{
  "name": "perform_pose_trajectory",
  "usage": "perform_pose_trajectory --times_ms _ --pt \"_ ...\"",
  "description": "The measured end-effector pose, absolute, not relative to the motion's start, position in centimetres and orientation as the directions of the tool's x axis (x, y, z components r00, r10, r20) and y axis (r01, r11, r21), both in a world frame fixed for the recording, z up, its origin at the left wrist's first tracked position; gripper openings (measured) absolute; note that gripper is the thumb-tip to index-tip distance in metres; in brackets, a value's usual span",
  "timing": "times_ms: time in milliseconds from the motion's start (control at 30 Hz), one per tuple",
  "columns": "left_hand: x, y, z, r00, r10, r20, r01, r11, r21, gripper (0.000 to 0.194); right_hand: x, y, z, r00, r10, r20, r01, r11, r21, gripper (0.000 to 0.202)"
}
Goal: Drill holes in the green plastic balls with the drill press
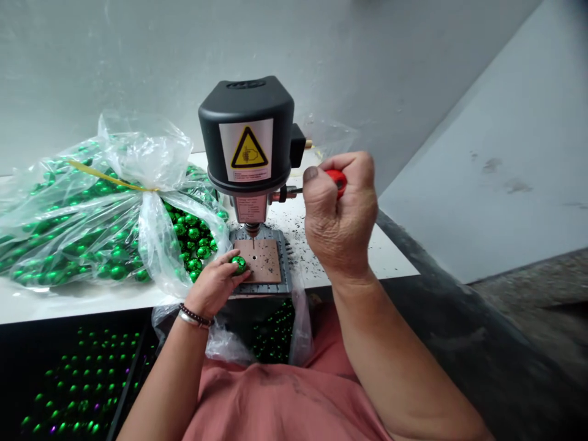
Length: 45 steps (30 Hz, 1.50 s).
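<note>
so my left hand (218, 275) has a shiny green ball (239, 264) pinched between thumb and fingers, right at the left side of the square brown board (266, 269). the ball's not under the drill bit (253, 243), it's just beside it, off to the left. can't tell if it's touching the board or a bit above it. there's a small hole in the board, near the tip of the bit.

my right hand (342, 214) is up higher, clenched round the red knob (340, 182) on the handle of the drill press (248, 131). thumb's on top and the fingers are wrapped over, so most of the knob is hidden. the press is a chunky black thing with a yellow warning sticker (249, 149) on the front, and the board sits on its grey base (285, 278).

dark crumbs (301, 229) are scattered over the board and the white table (390, 260). left of the press there's a big clear bag (158, 239) full of the same green balls, with a yellow tie (108, 176) at its neck. lower left, below the table edge, i've got rows of green dots (87, 387) with some purple glints, too dim to say more. i'm wearing a beaded bracelet (196, 314) on my left wrist and a pink shirt (280, 404).
</note>
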<state>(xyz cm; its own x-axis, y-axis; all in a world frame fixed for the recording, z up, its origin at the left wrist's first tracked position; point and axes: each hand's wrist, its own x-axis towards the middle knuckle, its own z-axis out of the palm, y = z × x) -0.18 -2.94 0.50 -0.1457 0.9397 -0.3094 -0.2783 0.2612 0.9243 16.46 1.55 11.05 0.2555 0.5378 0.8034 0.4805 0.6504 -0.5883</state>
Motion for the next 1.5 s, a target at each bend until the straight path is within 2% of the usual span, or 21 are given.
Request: perform_pose_trajectory --times_ms 67,100,167,233,267,367,600,867,1000,1200,1500 --pt "-0.2 -2.6 -0.1 -0.138 0.942 -0.306 -0.242 0.267 0.933 0.052 16.4 1.5 11.0 0.261 0.534 0.804 0.473 0.656 -0.589 0.014" --pt "-0.3 -2.4 -0.4 -0.162 0.947 -0.276 -0.139 0.255 0.957 0.055 16.3 1.6 11.0 0.263 0.532 0.805 0.468 0.66 -0.588 0.013" --pt "-0.5 -1.9 -1.0 -0.236 0.96 -0.148 0.192 0.195 0.962 0.053 16.3 1.7 11.0 0.266 0.526 0.808 0.458 0.668 -0.586 0.013" --pt "-0.7 -1.2 -1.4 -0.248 0.969 0.011 0.494 0.117 0.862 0.045 16.3 1.8 11.1 0.262 0.52 0.813 0.457 0.675 -0.58 0.014" --pt "-0.7 -0.9 -1.5 -0.228 0.971 0.066 0.585 0.082 0.807 0.042 16.4 1.9 11.1 0.259 0.521 0.813 0.457 0.676 -0.579 0.015" --pt "-0.4 -0.2 -1.7 -0.15 0.979 0.135 0.706 0.011 0.708 0.04 16.5 2.0 11.3 0.243 0.536 0.808 0.453 0.675 -0.583 0.018" --pt "0.7 0.5 -1.8 -0.086 0.972 0.219 0.797 -0.065 0.601 0.039 16.7 1.8 11.4 0.238 0.545 0.804 0.45 0.672 -0.588 0.018" --pt "1.2 -0.1 -2.2 -0.032 0.969 0.245 0.813 -0.117 0.57 0.042 16.9 1.7 11.4 0.208 0.558 0.803 0.447 0.676 -0.586 0.017" --pt "1.1 -0.6 -2.5 -0.014 0.961 0.277 0.814 -0.15 0.561 0.034 16.8 1.6 11.4 0.211 0.577 0.789 0.437 0.666 -0.604 0.018" --pt "1.3 -0.4 -2.4 -0.084 0.98 0.179 0.822 -0.033 0.569 0.038 16.7 1.6 11.4 0.215 0.569 0.794 0.443 0.668 -0.599 0.017" --pt "1.5 -0.4 -3.3 -0.119 0.966 0.23 0.84 -0.026 0.542 0.039 16.9 1.4 10.9 0.202 0.545 0.814 0.466 0.677 -0.569 0.012"
